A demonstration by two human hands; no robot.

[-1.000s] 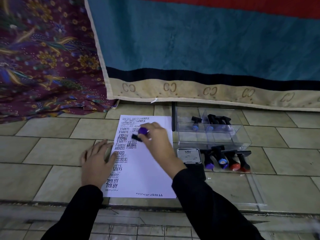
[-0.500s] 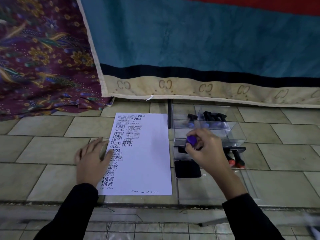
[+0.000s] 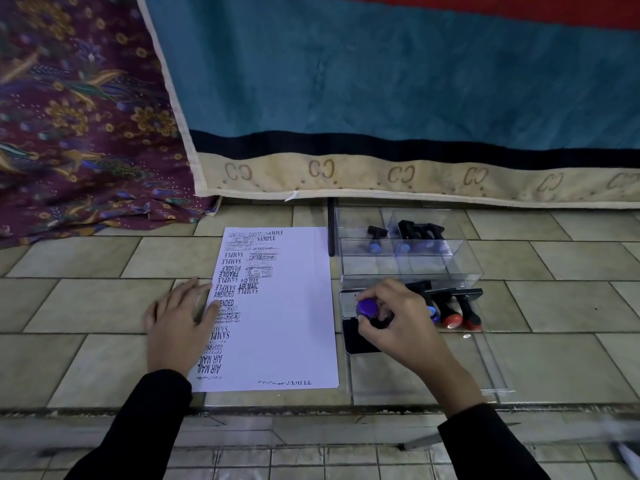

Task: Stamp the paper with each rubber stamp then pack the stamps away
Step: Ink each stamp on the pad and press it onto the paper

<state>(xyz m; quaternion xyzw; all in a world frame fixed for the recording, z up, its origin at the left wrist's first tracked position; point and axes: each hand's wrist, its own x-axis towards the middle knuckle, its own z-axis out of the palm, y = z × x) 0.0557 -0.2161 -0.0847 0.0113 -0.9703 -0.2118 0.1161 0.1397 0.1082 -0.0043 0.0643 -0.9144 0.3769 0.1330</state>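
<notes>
Head cam: looking down at a tiled floor, both hands in shot.
Right fingers: right hand point(image 3: 398, 323) is pinched tight on the purple-knobbed stamp point(image 3: 367, 307), fingertips point(image 3: 362, 318) wrapped round its body, knob poking up between thumb and forefinger.
Under those fingers: the ink pad point(image 3: 360, 341), dark open tray just below the stamp and its lid flipped up behind. Can't tell if the stamp face is actually touching ink, the hand hides it.
Just right of the fingers: a few loose stamps point(image 3: 450, 308) lying on the clear lid, one blue-ended and two red-ended.
Beyond the fingers: the clear box point(image 3: 464, 268) with some stamps already lying in its far compartments.
Left fingers: left hand point(image 3: 178, 327) flat and spread, fingertips point(image 3: 211, 308) pinning the left edge of the paper point(image 3: 294, 323).
Paper: just left of the ink pad, left column crowded with prints, right half mostly blank.
Step, my guess: inking up mid-run.
Next move: lift straight, carry across to a blank patch, press square without rocking, or it'll smudge.
</notes>
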